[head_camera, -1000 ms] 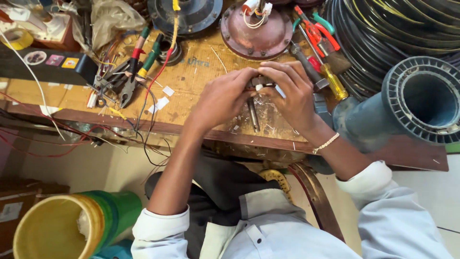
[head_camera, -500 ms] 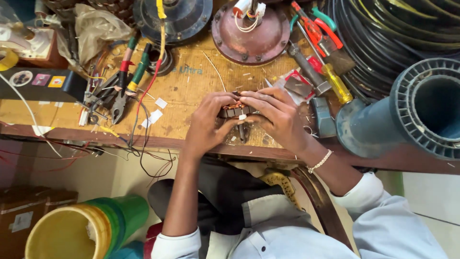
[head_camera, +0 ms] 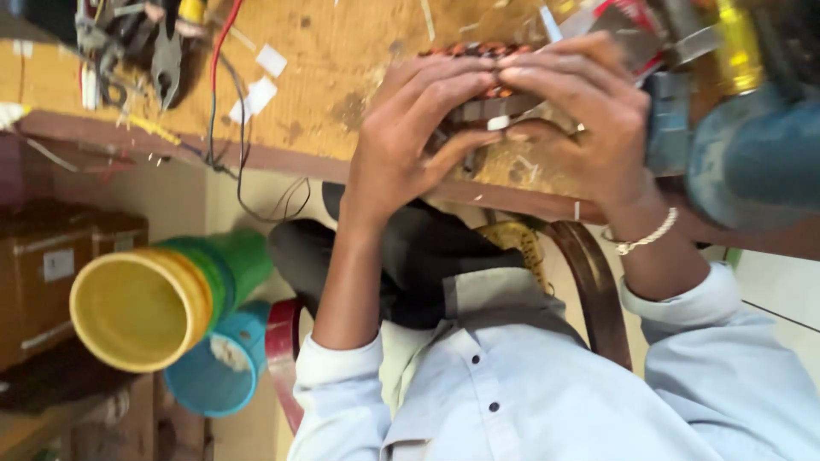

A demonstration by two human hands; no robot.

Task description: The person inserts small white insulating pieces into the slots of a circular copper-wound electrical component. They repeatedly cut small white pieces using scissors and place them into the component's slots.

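Observation:
My left hand [head_camera: 410, 137] and my right hand [head_camera: 581, 119] meet over a small motor winding with copper-coloured coils [head_camera: 478, 53] and a dark metal core, held above the front edge of the wooden workbench [head_camera: 333, 77]. Fingers of both hands wrap over its top, hiding most of it. A bracelet sits on my right wrist. My pale blue shirt sleeves fill the bottom of the view.
Pliers and cutters [head_camera: 154, 43] lie at the bench's far left, with red and black wires [head_camera: 222, 102] hanging over the edge. A grey pipe fitting [head_camera: 752, 145] is at the right. Stacked yellow, green and blue buckets [head_camera: 162, 299] and a brown box [head_camera: 51, 273] stand below left.
The view has dropped and closed in on the hands. Both hands drew the winding toward the bench's front edge and closed more tightly over it.

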